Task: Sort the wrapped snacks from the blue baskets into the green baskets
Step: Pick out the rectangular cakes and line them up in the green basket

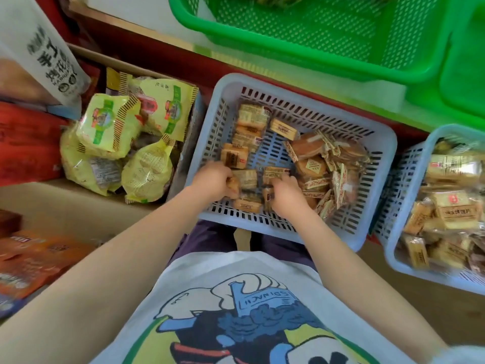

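A blue basket point(378, 143) sits in front of my knees with several small wrapped snacks inside: square tan packets point(233, 155) on its left and round brown cakes point(312, 164) on its right. Both my hands are down in its near part. My left hand point(214, 179) curls around a wrapped snack point(234, 185). My right hand point(287, 195) grips another small packet point(268, 197). A second blue basket point(393, 245) full of packets stands at the right. A green basket point(301, 46) lies beyond, and a second green basket point(467, 74) shows at the far right.
A cardboard box point(189, 132) with several yellow-green snack bags point(110, 124) stands left of the blue basket. Orange packages point(34, 261) lie at the lower left. A white printed bag point(49, 56) leans at the upper left. My shirt fills the bottom of the view.
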Available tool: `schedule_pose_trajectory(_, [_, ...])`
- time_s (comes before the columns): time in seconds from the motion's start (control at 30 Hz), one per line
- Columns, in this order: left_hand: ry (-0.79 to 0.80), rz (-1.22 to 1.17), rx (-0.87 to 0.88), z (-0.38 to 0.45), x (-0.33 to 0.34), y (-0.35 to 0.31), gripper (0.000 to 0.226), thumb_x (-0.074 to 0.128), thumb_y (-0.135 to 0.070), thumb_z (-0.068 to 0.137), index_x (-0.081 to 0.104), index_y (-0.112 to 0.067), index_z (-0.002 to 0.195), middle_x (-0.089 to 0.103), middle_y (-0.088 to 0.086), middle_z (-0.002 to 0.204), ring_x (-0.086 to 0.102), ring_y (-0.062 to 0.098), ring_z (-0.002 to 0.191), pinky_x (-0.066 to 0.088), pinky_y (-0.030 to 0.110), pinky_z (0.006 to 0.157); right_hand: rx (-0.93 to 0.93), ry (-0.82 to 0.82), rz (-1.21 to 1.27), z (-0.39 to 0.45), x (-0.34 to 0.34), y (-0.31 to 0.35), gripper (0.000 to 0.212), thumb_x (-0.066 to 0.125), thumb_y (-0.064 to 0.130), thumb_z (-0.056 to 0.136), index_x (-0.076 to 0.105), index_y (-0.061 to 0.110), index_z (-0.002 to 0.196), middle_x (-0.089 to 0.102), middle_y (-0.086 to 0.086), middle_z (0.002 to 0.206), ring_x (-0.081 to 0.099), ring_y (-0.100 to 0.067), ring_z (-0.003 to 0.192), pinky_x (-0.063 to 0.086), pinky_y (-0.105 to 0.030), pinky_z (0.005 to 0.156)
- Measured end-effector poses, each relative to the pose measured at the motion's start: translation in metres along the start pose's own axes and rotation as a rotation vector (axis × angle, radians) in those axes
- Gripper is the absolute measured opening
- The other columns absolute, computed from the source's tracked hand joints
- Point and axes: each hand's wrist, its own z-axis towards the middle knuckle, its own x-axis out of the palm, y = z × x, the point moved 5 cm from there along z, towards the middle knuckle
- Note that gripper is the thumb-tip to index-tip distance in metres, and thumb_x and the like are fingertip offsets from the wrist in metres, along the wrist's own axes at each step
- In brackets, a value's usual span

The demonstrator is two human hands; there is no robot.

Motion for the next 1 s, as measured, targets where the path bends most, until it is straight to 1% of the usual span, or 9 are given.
schedule_pose_trajectory(0.1, [-0.102, -0.18, -0.026, -0.006, -0.01, -0.003, 0.049, 0.075, -0.057, 0.077, 0.048, -0.017, 0.067, 0.042, -0.002, 0.065, 0.044, 0.019, 0.065, 0.032, 0.031, 0.055, -0.033, 0.013, -0.188, -0.001, -0.008, 0.0, 0.034, 0.063, 0.02, 0.093, 0.061, 0.012, 0.127, 0.045, -0.012, 0.136, 0.035, -0.032, 0.127, 0.037, -0.041, 0.102])
schedule_pose_trajectory(0.17, [-0.097, -0.378, -0.054, -0.012, -0.017, -0.007, 0.04, 0.072, -0.055, 0.081, 0.054, -0.019, 0.084, 0.05, -0.006, 0.073, 0.049, 0.013, 0.069, 0.033, 0.028, 0.055, -0.051, -0.028, -0.13, -0.006, -0.023, -0.002, 0.032, 0.069, 0.034, 0.09, 0.067, 0.013, 0.113, 0.046, -0.009, 0.13, 0.037, -0.031, 0.123, 0.037, -0.043, 0.1])
schedule_pose_trajectory(0.3, [-0.001, -0.946, -0.11, -0.027, -0.035, -0.011, 0.055, 0.071, -0.05, 0.086, 0.055, -0.018, 0.127, 0.061, -0.002, 0.119, 0.061, 0.016, 0.106, 0.05, 0.026, 0.075, 0.016, -0.104, 0.484, -0.028, -0.082, -0.015, 0.034, 0.07, 0.035, 0.09, 0.06, 0.015, 0.116, 0.058, -0.001, 0.112, 0.056, -0.019, 0.101, 0.048, -0.03, 0.076])
schedule_pose_trajectory(0.37, [-0.016, -1.118, -0.086, -0.037, -0.051, -0.015, 0.047, 0.069, -0.045, 0.089, 0.058, -0.019, 0.126, 0.068, 0.0, 0.118, 0.067, 0.016, 0.104, 0.053, 0.021, 0.069, 0.006, -0.114, 0.675, -0.043, -0.116, -0.019, 0.027, 0.069, 0.039, 0.092, 0.062, 0.019, 0.109, 0.062, 0.005, 0.103, 0.059, -0.01, 0.091, 0.047, -0.024, 0.07])
schedule_pose_trajectory(0.5, [-0.072, -1.288, -0.037, -0.053, -0.095, -0.03, 0.036, 0.057, -0.046, 0.097, 0.064, -0.021, 0.121, 0.075, 0.004, 0.107, 0.071, 0.024, 0.101, 0.059, 0.033, 0.074, -0.124, -0.045, 1.245, -0.067, -0.175, -0.006, 0.017, 0.065, 0.032, 0.092, 0.072, 0.016, 0.094, 0.071, -0.004, 0.092, 0.065, -0.029, 0.092, 0.051, -0.042, 0.089])
schedule_pose_trajectory(0.6, [0.051, -1.461, 0.033, -0.063, -0.131, -0.064, 0.057, 0.036, -0.061, 0.098, 0.064, -0.017, 0.123, 0.074, 0.008, 0.109, 0.072, 0.026, 0.097, 0.058, 0.038, 0.072, -0.271, -0.082, 1.259, -0.075, -0.209, 0.017, 0.019, 0.06, 0.032, 0.093, 0.065, 0.014, 0.097, 0.066, 0.003, 0.087, 0.062, -0.016, 0.086, 0.048, -0.034, 0.082])
schedule_pose_trajectory(0.73, [0.074, -1.319, 0.262, -0.072, -0.182, -0.101, 0.058, 0.052, -0.063, 0.088, 0.063, -0.022, 0.127, 0.069, 0.012, 0.123, 0.067, 0.03, 0.109, 0.058, 0.05, 0.085, -0.294, -0.209, 1.04, -0.078, -0.242, 0.03, 0.029, 0.063, 0.042, 0.093, 0.048, 0.019, 0.101, 0.055, 0.004, 0.093, 0.053, -0.013, 0.081, 0.042, -0.032, 0.076])
schedule_pose_trajectory(0.87, [0.142, -1.038, 0.394, -0.07, -0.214, -0.11, 0.043, 0.064, -0.041, 0.088, 0.06, -0.033, 0.13, 0.071, 0.006, 0.119, 0.067, 0.032, 0.106, 0.059, 0.045, 0.08, -0.262, -0.162, 1.066, -0.075, -0.262, 0.031, 0.057, 0.061, 0.063, 0.078, 0.05, 0.035, 0.127, 0.066, 0.003, 0.119, 0.066, -0.018, 0.106, 0.052, -0.041, 0.094])
schedule_pose_trajectory(1.0, [0.035, -0.997, 0.408, -0.059, -0.239, -0.112, 0.046, 0.074, -0.035, 0.087, 0.059, -0.03, 0.131, 0.071, 0.006, 0.116, 0.07, 0.023, 0.101, 0.059, 0.041, 0.083, -0.283, -0.191, 1.083, -0.065, -0.275, 0.028, 0.037, 0.06, 0.058, 0.087, 0.064, 0.033, 0.115, 0.071, -0.002, 0.112, 0.068, -0.023, 0.102, 0.054, -0.043, 0.087])
